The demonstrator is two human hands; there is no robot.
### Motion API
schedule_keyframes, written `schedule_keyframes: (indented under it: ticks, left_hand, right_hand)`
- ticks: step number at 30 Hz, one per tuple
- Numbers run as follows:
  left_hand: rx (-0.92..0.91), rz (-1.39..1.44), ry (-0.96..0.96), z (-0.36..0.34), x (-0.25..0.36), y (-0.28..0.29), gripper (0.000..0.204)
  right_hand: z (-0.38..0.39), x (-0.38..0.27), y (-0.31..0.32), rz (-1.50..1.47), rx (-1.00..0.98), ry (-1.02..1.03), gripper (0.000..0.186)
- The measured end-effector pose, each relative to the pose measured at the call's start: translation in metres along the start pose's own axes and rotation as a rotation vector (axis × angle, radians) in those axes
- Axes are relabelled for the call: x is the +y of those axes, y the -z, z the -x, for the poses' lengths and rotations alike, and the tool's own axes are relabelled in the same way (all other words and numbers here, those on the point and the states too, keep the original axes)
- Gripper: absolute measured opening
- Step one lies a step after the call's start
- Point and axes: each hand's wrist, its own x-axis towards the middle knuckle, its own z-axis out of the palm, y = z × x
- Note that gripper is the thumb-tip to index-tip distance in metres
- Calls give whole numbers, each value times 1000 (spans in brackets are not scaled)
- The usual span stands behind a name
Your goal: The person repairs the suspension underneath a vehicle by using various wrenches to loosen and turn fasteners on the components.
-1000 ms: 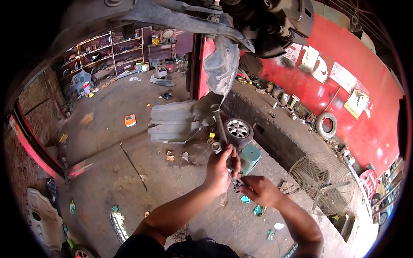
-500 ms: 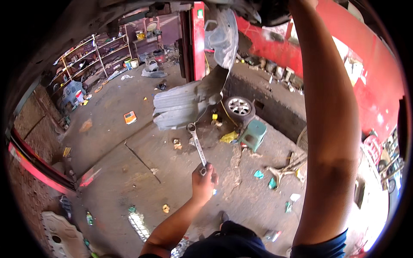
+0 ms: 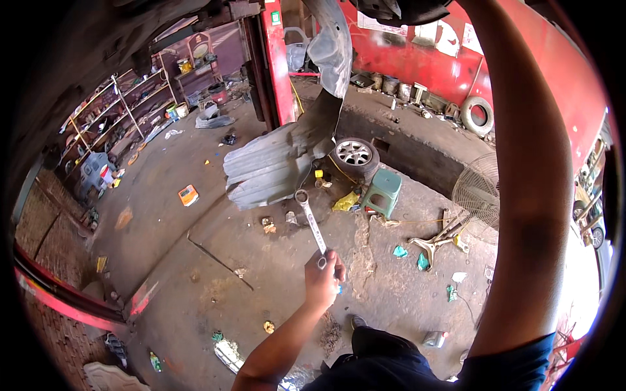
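My left hand [image 3: 321,280] is closed round a silver combination wrench [image 3: 310,218], whose ring end points away from me over the floor. My right forearm [image 3: 531,189] reaches up the right side of the view; its hand is past the top edge, near a dark underbody part [image 3: 404,12] of a raised vehicle. A bent grey liner or shield [image 3: 267,169] hangs in front of me, below a torn metal piece [image 3: 329,55].
A red lift post [image 3: 279,78] stands behind the hanging pieces. A loose wheel [image 3: 354,155], green stool [image 3: 385,189], wire fan [image 3: 476,189] and scattered scraps lie about the floor. Cluttered shelves [image 3: 124,104] stand back left; a ledge by the red wall holds a tire [image 3: 477,116].
My hands have separated. My right arm has risen to the top of the view, while my left hand holds the wrench lower. The view has also shifted.
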Motion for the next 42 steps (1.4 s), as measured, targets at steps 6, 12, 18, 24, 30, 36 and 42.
schedule_keyframes:
  ticks: [6, 12, 18, 24, 30, 36, 42]
  left_hand:
    - [-106, 33, 0, -26, 4, -8, 27]
    - [-130, 57, 1, -36, 0, -4, 27]
    - [-43, 99, 45, -43, -5, 2, 24]
    - [-29, 124, 51, -50, -12, 10, 24]
    - [3, 121, 66, -62, -25, 8, 24]
    - [1, 101, 73, -68, -28, -2, 24]
    - [20, 120, 49, -68, -35, -28, 24]
  right_hand:
    - [12, -9, 5, -282, -58, -162, 74]
    - [-1, 6, -3, -451, -94, -117, 66]
    - [10, 4, -5, -428, -28, -146, 61]
    - [-10, 20, -15, -955, -276, -233, 46]
    - [-23, 37, -25, -986, -326, -234, 40]
    - [-29, 43, -29, -1019, -351, -211, 37]
    - [-46, 53, -35, -877, -270, -171, 44]
